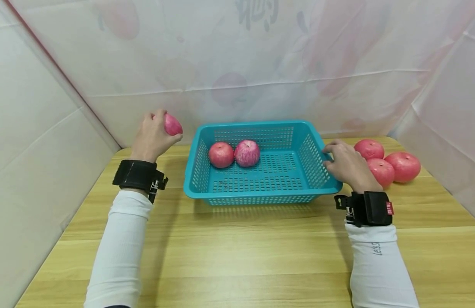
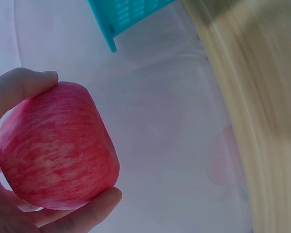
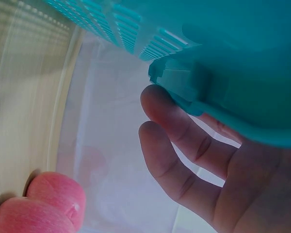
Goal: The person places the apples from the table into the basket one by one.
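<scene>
My left hand point(image 1: 150, 136) holds a red apple point(image 2: 60, 148) above the table, to the left of the basket; the thumb and fingers wrap its sides. The blue-green plastic basket point(image 1: 256, 197) stands in the middle, with two apples side by side in its left half: a red one point(image 1: 221, 155) and a streaked, darker one point(image 1: 247, 153). At the basket's right end, my right hand point(image 1: 347, 164) grips the rim. The right wrist view shows bent fingers point(image 3: 177, 116) under the rim's edge; the thumb is hidden there.
Three more apples lie on the table right of the basket, behind and beside my right wrist: one at the back point(image 1: 369, 149), one in front point(image 1: 381, 172), one farther right point(image 1: 403, 167). A pale printed cloth point(image 1: 260, 55) hangs behind the wooden table point(image 1: 237, 248).
</scene>
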`<state>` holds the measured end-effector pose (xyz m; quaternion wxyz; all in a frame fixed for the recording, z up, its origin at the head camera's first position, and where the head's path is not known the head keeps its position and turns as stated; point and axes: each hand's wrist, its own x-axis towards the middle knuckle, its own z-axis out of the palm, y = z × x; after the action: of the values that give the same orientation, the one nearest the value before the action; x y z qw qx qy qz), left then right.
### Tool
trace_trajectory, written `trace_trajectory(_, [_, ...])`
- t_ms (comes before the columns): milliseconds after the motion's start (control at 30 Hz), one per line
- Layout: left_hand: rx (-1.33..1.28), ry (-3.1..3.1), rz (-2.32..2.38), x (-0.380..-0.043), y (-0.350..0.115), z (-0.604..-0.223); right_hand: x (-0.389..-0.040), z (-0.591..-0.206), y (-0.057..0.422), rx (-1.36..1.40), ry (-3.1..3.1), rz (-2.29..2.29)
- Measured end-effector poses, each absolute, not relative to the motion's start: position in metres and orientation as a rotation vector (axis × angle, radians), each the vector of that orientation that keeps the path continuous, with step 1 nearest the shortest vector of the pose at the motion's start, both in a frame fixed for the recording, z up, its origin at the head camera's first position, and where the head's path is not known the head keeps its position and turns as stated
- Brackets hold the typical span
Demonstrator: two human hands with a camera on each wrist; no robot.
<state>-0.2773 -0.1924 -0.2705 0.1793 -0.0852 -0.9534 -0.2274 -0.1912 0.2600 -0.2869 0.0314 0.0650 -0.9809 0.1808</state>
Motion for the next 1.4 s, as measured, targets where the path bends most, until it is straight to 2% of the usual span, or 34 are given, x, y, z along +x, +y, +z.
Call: trace_trajectory(1400, [-0.352, -2.635, -0.688, -0.273, -0.148, -0.244, -0.191, -0.288, 0.26, 0.204, -3.015, 0.545])
